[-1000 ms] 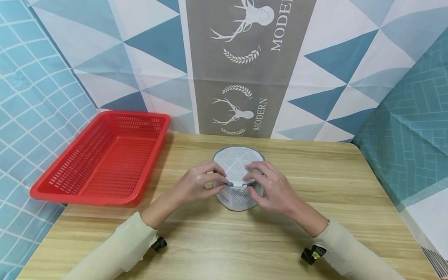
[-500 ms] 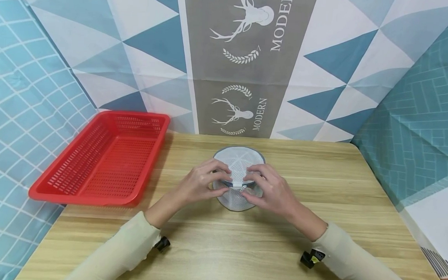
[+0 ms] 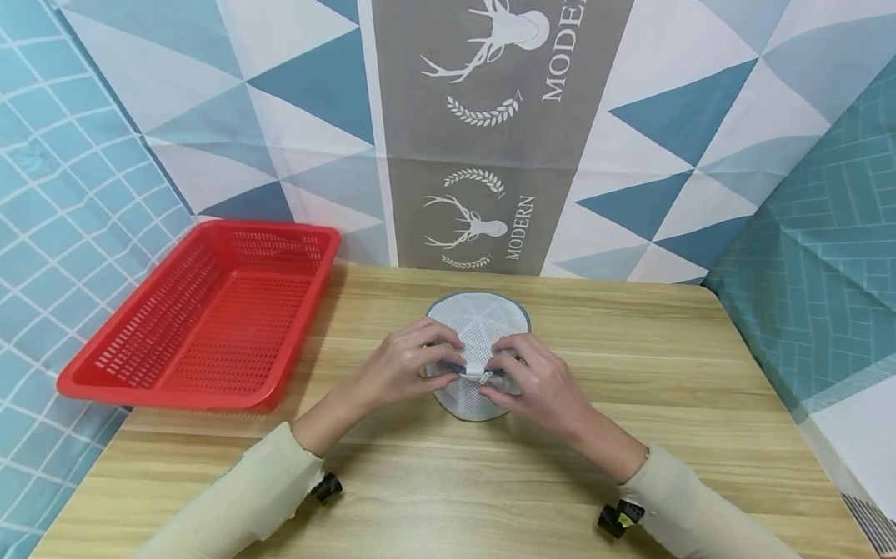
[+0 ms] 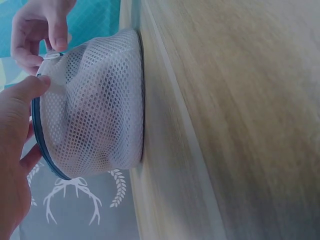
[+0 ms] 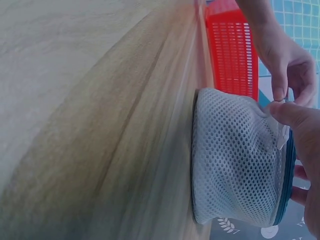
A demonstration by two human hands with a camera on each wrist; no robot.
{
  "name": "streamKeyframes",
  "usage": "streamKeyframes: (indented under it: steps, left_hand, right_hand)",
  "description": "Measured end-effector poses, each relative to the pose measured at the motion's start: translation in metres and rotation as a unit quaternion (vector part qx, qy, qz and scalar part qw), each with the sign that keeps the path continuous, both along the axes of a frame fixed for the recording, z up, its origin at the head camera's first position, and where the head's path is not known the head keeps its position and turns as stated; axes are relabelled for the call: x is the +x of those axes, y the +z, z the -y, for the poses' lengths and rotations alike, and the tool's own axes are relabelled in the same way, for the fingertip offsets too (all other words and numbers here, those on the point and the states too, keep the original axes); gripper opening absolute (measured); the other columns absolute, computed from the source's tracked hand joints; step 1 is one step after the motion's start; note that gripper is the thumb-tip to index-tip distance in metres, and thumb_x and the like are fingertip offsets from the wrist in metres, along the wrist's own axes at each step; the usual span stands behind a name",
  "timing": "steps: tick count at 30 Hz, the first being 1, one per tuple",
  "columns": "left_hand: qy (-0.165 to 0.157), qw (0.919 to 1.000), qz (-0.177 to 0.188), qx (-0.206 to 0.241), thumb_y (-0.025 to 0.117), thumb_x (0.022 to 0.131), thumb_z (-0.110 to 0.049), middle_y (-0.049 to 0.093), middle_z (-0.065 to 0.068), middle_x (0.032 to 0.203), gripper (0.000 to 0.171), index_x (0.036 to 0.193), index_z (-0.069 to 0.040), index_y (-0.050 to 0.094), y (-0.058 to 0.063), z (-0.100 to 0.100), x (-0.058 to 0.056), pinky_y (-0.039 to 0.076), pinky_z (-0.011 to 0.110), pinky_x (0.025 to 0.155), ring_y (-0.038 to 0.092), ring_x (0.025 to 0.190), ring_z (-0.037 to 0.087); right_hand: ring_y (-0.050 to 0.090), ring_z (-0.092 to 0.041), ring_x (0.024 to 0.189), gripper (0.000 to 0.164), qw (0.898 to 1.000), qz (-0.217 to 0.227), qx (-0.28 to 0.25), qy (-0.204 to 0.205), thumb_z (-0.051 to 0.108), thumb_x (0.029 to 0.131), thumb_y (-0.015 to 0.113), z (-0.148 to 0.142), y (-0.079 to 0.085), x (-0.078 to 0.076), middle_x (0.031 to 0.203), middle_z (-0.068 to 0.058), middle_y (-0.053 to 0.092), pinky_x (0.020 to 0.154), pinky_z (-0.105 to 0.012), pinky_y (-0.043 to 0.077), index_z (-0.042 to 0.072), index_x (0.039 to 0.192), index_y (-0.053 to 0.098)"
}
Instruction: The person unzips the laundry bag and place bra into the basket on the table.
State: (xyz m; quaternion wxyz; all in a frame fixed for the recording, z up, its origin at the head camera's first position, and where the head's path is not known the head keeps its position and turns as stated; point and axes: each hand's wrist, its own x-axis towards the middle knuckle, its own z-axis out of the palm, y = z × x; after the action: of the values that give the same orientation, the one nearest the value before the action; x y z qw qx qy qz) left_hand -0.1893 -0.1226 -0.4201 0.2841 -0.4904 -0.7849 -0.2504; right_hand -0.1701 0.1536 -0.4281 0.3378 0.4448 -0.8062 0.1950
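Note:
A white mesh laundry bag (image 3: 479,318), round and drum-shaped with dark blue edging, stands upright on the wooden table. At its near top edge hangs a small white zipper pull (image 3: 486,377). My left hand (image 3: 407,359) pinches the rim left of the pull, thumb in front and fingers over the top. From the right, my right hand (image 3: 539,385) pinches the same rim close to the pull. In the left wrist view the mesh side (image 4: 100,105) bulges with slight creases. The right wrist view shows the dark blue rim (image 5: 286,180) under my right fingers.
A red perforated plastic basket (image 3: 278,393) stands at the table's left. Patterned sheeting (image 3: 489,190) rises behind the table (image 3: 438,496), with blue tiled-look sheets at both sides. A small black device (image 3: 326,487) sits at each wrist.
My left hand has moved slightly right along the rim, nearer the zipper pull. My right thumb has shifted left and the fingers have closed on the edge. The bag has stayed in place.

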Motion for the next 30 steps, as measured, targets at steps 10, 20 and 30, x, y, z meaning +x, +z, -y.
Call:
streamKeyframes:
  steps: [10,20,30]
  left_hand:
    - [-0.003,1.0,-0.002,0.001,0.101,0.08,-0.009,0.083,-0.001,0.105,0.026,0.1,-0.013,0.084,-0.0013,0.0,0.0002,0.07,0.036,0.099,0.078,0.112,0.023]
    - [0.0,1.0,-0.001,0.0,0.102,0.078,-0.01,0.083,-0.001,0.104,0.027,0.099,-0.013,0.084,-0.0005,0.0,0.0012,0.07,0.037,0.098,0.077,0.11,0.022]
    - [0.01,0.9999,0.007,-0.001,0.098,0.082,-0.009,0.079,0.0,0.104,0.024,0.102,-0.013,0.086,-0.0022,-0.0012,0.0017,0.066,0.027,0.084,0.07,0.104,0.019]
  right_hand:
    - [0.075,-0.024,0.101,0.042,1.0,0.0,-0.002,-0.018,0.023,0.072,0.107,0.0038,-0.0034,0.0014,0.111,-0.01,0.076,0.083,-0.036,0.071,0.009,0.098,0.077]
    - [0.074,-0.024,0.101,0.036,1.0,0.007,-0.004,-0.008,0.021,0.076,0.102,0.0026,-0.0034,0.0014,0.11,-0.009,0.076,0.082,-0.037,0.071,0.008,0.099,0.078]
    - [0.075,-0.023,0.099,0.026,0.999,0.009,-0.029,0.013,0.014,0.08,0.091,-0.0002,-0.0037,0.0009,0.108,-0.009,0.077,0.08,-0.038,0.07,0.007,0.098,0.075]
